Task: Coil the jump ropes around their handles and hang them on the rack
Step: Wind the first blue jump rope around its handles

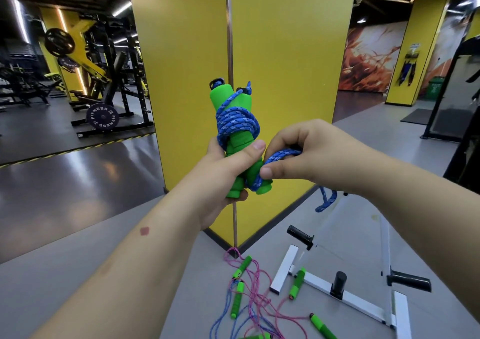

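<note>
Gripping green handles (pixel 235 120), left hand (pixel 223 172); right hand (pixel 311 154) pinching blue rope (pixel 235 119).

Both hands raised, left (pixel 223 167) gripping, right (pixel 306 154) pinching.

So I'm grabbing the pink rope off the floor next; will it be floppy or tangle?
Probably floppy: the pink rope lies in loose curls. It looks interlaced with a thin blue rope, so likely both lift together. Its green handles look foam, likely light.
</note>
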